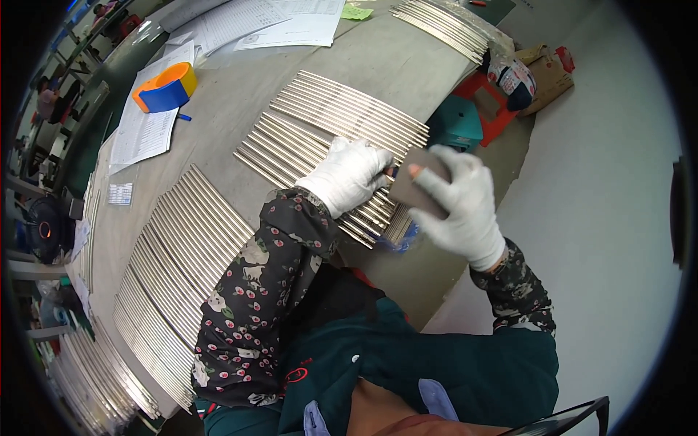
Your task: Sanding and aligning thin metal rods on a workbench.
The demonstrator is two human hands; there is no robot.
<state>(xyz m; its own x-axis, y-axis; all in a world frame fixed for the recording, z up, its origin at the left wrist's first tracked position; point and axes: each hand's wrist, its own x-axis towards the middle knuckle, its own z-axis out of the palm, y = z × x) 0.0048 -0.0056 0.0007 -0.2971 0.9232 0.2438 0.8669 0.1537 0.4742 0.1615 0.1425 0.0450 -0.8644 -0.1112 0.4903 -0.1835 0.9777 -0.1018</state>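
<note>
The right hand (465,200), in a white glove with a bare thumb tip, is closed on a brown block (417,193). The block is positioned beside the left hand, near the right ends of the metal rods (280,149). The left hand (347,174), also gloved, rests on these rods with fingers bent; whether it grips any cannot be determined. The rods lie side by side on the grey bench (218,142). A larger rod group (185,251) lies to the left, beside the left sleeve (251,305).
</note>
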